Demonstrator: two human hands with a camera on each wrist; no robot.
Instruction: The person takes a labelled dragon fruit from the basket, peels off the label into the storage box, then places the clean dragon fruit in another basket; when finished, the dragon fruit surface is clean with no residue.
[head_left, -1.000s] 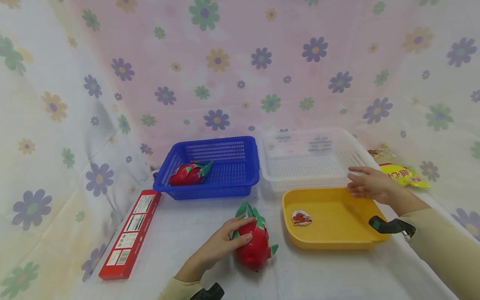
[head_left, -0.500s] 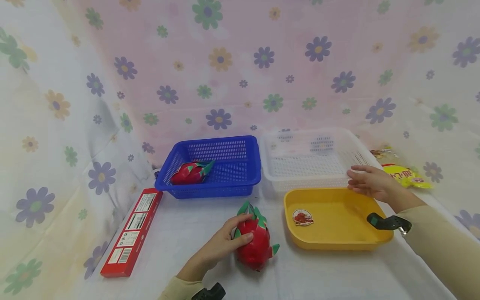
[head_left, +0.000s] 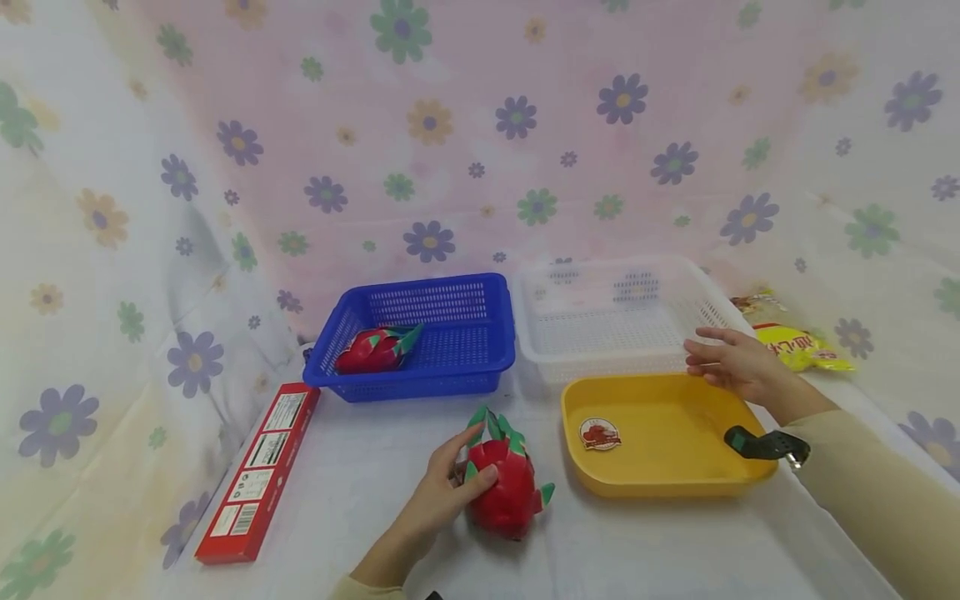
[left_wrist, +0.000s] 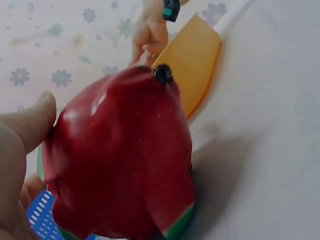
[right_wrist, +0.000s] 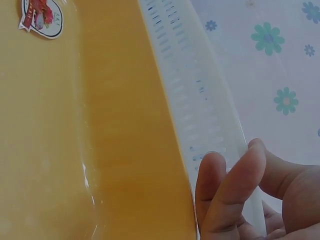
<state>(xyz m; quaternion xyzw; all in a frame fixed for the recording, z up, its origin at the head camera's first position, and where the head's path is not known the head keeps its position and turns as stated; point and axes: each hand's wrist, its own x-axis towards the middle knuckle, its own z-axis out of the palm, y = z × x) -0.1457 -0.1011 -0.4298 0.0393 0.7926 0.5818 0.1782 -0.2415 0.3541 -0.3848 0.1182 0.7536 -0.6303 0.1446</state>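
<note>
A flowered cloth [head_left: 450, 92] hangs along the left, far and right sides of a white-covered worktop [head_left: 352, 475]. At the far side, right of centre, stands a white basket [head_left: 607, 329] with perforated walls; just beside it on the left is a blue basket [head_left: 457, 346] of similar make. A yellow tray [head_left: 675, 446] lies on the near side of the white basket. Over to the left, a long red box [head_left: 258, 475] lies slantwise, its near end further left. A yellow packet [head_left: 802, 346] lies at the far right, beyond the right hand [head_left: 738, 367]. That hand is loosely bent over the tray's far right corner, beside the white basket, with nothing visible in its grasp; whether its fingertips touch a rim, I cannot tell. The left hand [head_left: 438, 492] is partly closed around the left side of the near dragon fruit [head_left: 506, 492], thumb on its red skin. This fruit is at the near middle of the worktop, left of the tray, its green crown towards the far side. The far dragon fruit [head_left: 371, 350] lies in the left part of the blue basket. A black wrist strap [head_left: 761, 444] circles the right arm, and a small round sticker [head_left: 600, 433] shows at the left inside the tray.
</note>
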